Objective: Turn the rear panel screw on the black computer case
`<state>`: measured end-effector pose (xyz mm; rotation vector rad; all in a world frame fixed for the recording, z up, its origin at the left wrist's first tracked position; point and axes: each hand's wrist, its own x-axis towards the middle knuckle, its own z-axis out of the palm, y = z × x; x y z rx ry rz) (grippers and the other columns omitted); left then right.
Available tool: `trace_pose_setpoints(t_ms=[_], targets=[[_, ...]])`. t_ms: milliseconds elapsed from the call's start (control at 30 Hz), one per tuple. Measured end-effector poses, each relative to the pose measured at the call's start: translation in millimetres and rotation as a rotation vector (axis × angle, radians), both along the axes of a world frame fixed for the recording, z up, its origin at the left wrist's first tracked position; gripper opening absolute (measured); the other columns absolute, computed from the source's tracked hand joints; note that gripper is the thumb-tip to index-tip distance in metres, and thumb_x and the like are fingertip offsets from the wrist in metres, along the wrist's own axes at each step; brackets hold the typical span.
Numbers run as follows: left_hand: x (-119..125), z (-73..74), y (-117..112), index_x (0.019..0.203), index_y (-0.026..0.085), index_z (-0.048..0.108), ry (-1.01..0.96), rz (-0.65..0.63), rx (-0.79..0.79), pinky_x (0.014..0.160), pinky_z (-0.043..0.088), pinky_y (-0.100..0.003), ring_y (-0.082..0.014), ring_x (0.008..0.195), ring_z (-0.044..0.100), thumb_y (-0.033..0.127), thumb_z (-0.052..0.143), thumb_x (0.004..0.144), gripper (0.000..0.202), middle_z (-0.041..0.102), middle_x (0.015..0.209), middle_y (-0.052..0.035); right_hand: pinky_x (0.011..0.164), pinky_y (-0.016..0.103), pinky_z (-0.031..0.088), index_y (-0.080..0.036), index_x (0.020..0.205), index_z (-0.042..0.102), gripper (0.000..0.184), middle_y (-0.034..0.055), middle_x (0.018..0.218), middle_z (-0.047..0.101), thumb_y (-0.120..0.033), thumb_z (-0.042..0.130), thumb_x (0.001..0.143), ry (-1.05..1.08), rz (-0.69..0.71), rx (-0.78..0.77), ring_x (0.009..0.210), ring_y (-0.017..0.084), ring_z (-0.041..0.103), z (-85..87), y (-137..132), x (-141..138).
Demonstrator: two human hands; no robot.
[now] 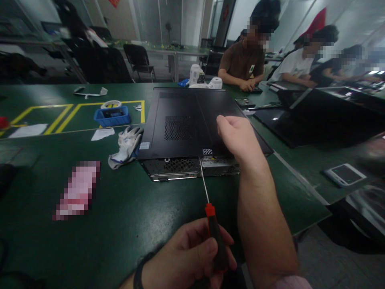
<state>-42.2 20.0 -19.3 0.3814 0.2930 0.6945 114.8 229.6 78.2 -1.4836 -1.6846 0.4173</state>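
A black desktop computer case (186,116) lies flat on the green table, its rear panel (174,166) facing me. My left hand (192,251) is closed around the dark handle of a red-collared screwdriver (215,237). The metal shaft points away from me, and its tip meets the rear edge of the case near the middle. On the right part of the top cover rests my right hand (239,134), its fingers curled in. Whether anything is inside those fingers is hidden.
Left of the case lie grey-white work gloves (128,146), a blue tray (112,116) with small parts, and a blurred pink object (80,190). Right are a black panel (331,116) and a small device with a screen (344,174). Co-workers (245,60) sit across the table.
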Motion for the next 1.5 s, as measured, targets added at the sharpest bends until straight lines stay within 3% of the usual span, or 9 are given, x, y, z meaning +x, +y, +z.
trace_pose_setpoints(t_ms=[167, 367, 633, 800, 1200, 1500], targets=[[0.0, -5.0, -1.1, 0.1, 0.015, 0.065, 0.052, 0.073, 0.105, 0.046, 0.044, -0.013, -0.0037, 0.048, 0.059, 0.044, 0.083, 0.089, 0.036, 0.069, 0.081, -0.0016, 0.058, 0.033, 0.024, -0.023, 0.058, 0.049, 0.044, -0.0022, 0.055, 0.044, -0.044, 0.053, 0.096, -0.009, -0.014, -0.003, 0.056, 0.014, 0.038, 1.4, -1.5, -1.0], [4.9, -13.0, -0.4, 0.105, 0.02, 0.054, -0.076, 0.069, 0.143, 0.047, 0.049, -0.013, -0.0049, 0.048, 0.061, 0.046, 0.077, 0.094, 0.035, 0.072, 0.084, -0.0011, 0.057, 0.032, 0.024, -0.023, 0.057, 0.048, 0.044, -0.0021, 0.054, 0.042, -0.043, 0.053, 0.096, -0.008, -0.002, -0.006, 0.056, 0.013, 0.038, 2.0, -1.6, -1.2], [2.7, -10.8, -1.2, 0.103, 0.015, 0.066, 0.023, 0.062, 0.078, 0.043, 0.047, -0.013, -0.0045, 0.043, 0.057, 0.048, 0.087, 0.084, 0.043, 0.07, 0.074, -0.0011, 0.057, 0.032, 0.024, -0.023, 0.057, 0.048, 0.044, -0.0022, 0.055, 0.042, -0.043, 0.052, 0.096, -0.014, -0.005, -0.01, 0.056, 0.013, 0.037, 1.3, -0.5, -0.5], [0.6, -0.1, 1.7, 0.11, 0.01, 0.075, -0.049, -0.002, -0.034, 0.052, 0.052, -0.017, -0.0084, 0.056, 0.067, 0.037, 0.084, 0.087, 0.037, 0.073, 0.088, -0.0073, 0.056, 0.032, 0.024, -0.023, 0.057, 0.048, 0.044, -0.002, 0.055, 0.042, -0.045, 0.052, 0.096, -0.005, -0.002, 0.001, 0.056, 0.013, 0.038, 0.2, 0.1, -0.1], [3.6, -14.2, -2.0, 0.103, 0.018, 0.059, -0.068, 0.07, 0.102, 0.046, 0.048, -0.014, -0.0058, 0.05, 0.063, 0.036, 0.086, 0.087, 0.036, 0.073, 0.085, -0.0027, 0.057, 0.032, 0.025, -0.023, 0.057, 0.049, 0.044, -0.0016, 0.055, 0.044, -0.045, 0.052, 0.096, -0.005, -0.008, -0.004, 0.056, 0.013, 0.039, 0.1, 0.4, -0.2], [-0.1, -3.2, -1.1, 0.116, 0.011, 0.072, -0.082, -0.005, -0.041, 0.055, 0.053, -0.019, -0.0106, 0.06, 0.07, 0.042, 0.074, 0.095, 0.037, 0.075, 0.092, -0.0092, 0.057, 0.032, 0.025, -0.023, 0.057, 0.048, 0.044, -0.0019, 0.054, 0.042, -0.043, 0.052, 0.095, -0.015, -0.009, -0.009, 0.056, 0.014, 0.039, 2.7, -1.6, -1.6]])
